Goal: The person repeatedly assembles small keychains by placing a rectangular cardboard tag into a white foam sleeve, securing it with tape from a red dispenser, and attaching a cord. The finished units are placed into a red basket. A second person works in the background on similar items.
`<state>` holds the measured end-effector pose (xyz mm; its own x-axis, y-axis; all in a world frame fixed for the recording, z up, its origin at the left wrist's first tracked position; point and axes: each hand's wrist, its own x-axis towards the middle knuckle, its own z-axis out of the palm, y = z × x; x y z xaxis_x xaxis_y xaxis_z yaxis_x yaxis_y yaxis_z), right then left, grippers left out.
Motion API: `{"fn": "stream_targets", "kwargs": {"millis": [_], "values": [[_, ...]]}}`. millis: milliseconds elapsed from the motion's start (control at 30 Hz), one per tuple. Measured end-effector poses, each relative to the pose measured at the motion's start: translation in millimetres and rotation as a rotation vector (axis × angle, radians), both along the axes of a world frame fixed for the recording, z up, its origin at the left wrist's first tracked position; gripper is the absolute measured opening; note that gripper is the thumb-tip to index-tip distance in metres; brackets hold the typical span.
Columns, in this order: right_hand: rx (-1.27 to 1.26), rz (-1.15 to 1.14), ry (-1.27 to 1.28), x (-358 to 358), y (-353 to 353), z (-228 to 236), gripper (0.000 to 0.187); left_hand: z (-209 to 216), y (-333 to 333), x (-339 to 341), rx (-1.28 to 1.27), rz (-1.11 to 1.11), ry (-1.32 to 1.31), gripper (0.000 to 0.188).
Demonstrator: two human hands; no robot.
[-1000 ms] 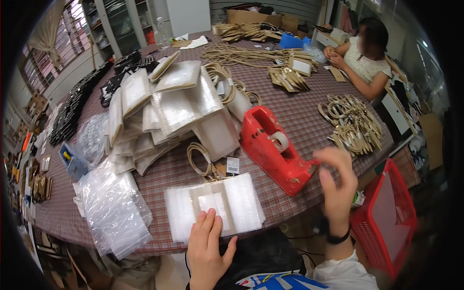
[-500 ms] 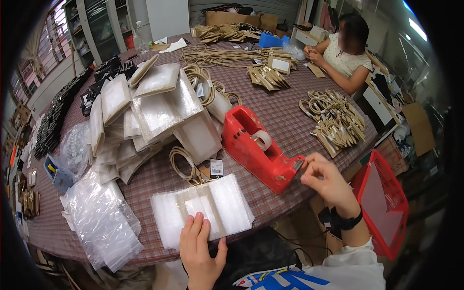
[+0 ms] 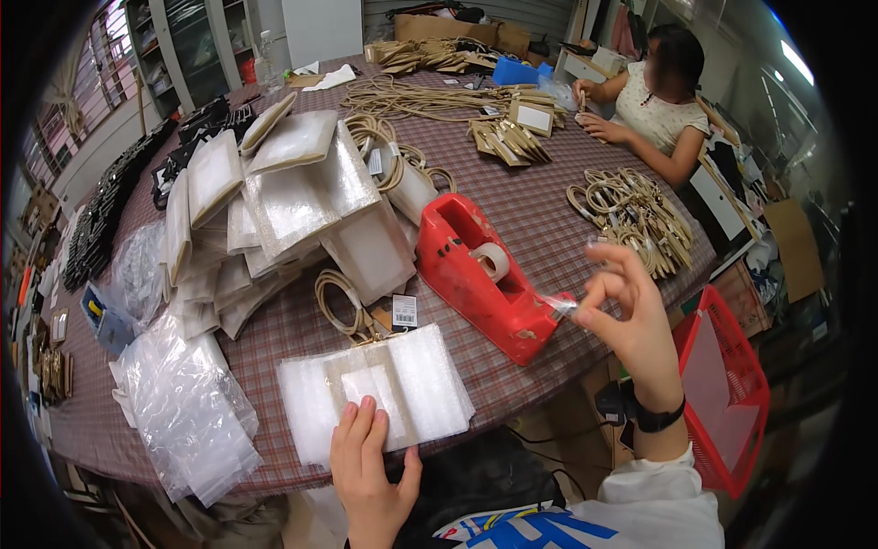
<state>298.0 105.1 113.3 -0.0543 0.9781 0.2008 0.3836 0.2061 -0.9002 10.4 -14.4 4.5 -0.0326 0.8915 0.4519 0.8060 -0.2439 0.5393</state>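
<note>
Pinching tape [image 3: 555, 303], right hand [image 3: 629, 316], dispenser [image 3: 482, 274] perhaps touching.

One view only: head cam, worn by the person, wide fisheye, looking down and fwd over the bench [image 3: 567, 220] from its near edge. Pic upright, not mirrored; straight edges bow toward the dark round rim. Close to own hands: left hand [image 3: 366, 467] enters from bottom centre, right hand [image 3: 631, 316] from lower right. Far side of the bench w/ a seated co-worker [image 3: 654, 101] sits top right, well apart. Shelves and windows curve up the left rim. No 2nd view, so no shared area.
</note>
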Motion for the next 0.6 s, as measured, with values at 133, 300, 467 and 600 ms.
{"fn": "stream_targets", "kwargs": {"millis": [133,300,467,600], "values": [[-0.07,-0.056,0.066,10.0,-14.5,-30.8,0.057,-1.6,3.5,2.8,0.004,-0.015,-0.021,0.062],[-0.114,-0.049,-0.092,19.1,4.2,-36.8,0.06,0.8,4.6,-1.2,0.014,-0.036,-0.039,0.06],[0.053,-0.12,0.197,38.0,-13.8,-37.1,0.075,-6.4,3.2,-1.2,0.061,-0.079,-0.046,0.066],[0.1,-0.029,0.175,-12.7,10.6,-6.9,0.093,-7.9,3.2,-0.8,0.015,-0.01,0.001,0.063]]}}
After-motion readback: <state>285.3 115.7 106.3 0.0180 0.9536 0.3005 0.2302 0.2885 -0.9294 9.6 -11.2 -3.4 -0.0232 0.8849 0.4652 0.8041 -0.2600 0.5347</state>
